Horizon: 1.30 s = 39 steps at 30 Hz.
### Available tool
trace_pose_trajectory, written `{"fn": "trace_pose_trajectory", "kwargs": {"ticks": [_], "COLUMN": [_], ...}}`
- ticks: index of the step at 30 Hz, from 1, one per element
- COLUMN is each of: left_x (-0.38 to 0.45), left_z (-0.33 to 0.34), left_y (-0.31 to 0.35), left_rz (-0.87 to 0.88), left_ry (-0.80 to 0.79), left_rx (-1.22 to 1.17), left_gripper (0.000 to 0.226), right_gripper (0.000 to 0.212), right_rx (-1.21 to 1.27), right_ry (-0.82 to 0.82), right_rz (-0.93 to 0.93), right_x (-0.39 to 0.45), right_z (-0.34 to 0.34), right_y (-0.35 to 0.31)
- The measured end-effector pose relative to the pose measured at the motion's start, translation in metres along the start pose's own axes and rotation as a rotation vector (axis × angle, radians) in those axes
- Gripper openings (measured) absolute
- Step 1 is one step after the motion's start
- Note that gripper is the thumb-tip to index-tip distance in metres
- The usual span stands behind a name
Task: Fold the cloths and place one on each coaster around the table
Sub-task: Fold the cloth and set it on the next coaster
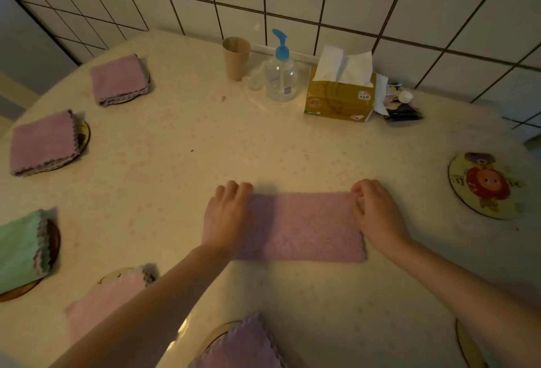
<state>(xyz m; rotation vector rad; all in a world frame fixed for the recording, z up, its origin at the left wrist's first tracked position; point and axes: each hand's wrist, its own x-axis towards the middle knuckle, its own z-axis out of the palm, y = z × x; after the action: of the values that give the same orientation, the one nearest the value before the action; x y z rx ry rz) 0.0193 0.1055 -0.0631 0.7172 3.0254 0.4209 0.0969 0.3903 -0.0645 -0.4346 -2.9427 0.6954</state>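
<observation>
Folding step in hand: purple cloth (304,225) lies halved on the table (205,139) between your hands.
Your left hand (227,215) rests on its left end, fingers curled over the edge; whether they pinch, you cannot tell. Your right hand (377,212) pinches the far right corner. Judged next: fold one end over the other, square it, then carry it to the bare cartoon coaster (483,184) well right of that grip.
</observation>
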Motion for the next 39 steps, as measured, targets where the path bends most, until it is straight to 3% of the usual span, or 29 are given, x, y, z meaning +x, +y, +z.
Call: {"fn": "trace_pose_trajectory", "kwargs": {"ticks": [3, 6, 11, 14, 18, 29, 34, 39], "left_x": [-0.045, -0.080, -0.100, -0.110, -0.116, -0.099, -0.104, -0.122], "left_z": [0.014, 0.027, 0.025, 0.014, -0.002, 0.006, 0.008, 0.014], "left_y": [0.019, 0.018, -0.004, -0.019, -0.025, 0.009, 0.066, 0.092], "left_rz": [0.424, 0.538, 0.442, 0.379, 0.272, 0.122, 0.253, 0.344], "left_ry": [-0.141, -0.288, -0.307, -0.316, -0.253, -0.196, -0.220, -0.225], "left_rx": [-0.106, 0.015, 0.073, 0.087, 0.038, 0.197, 0.088, 0.041], "left_gripper": [0.035, 0.052, 0.054, 0.054, 0.051, 0.022, 0.043, 0.040], "right_gripper": [0.031, 0.065, 0.064, 0.082, 0.085, 0.067, 0.033, 0.032], "right_rx": [-0.199, -0.338, -0.368, -0.416, -0.439, -0.479, -0.397, -0.156], "right_ry": [-0.074, -0.191, -0.246, -0.319, -0.331, -0.315, -0.177, -0.245], "right_rz": [-0.465, -0.703, -0.693, -0.674, -0.635, -0.676, -0.699, -0.670], "right_x": [-0.056, -0.097, -0.106, -0.100, -0.091, -0.084, -0.102, -0.156], "right_z": [0.003, 0.010, 0.008, 0.000, -0.002, -0.002, -0.017, -0.039], "right_y": [-0.008, 0.002, 0.011, 0.004, 0.004, 0.001, -0.010, -0.050]}}
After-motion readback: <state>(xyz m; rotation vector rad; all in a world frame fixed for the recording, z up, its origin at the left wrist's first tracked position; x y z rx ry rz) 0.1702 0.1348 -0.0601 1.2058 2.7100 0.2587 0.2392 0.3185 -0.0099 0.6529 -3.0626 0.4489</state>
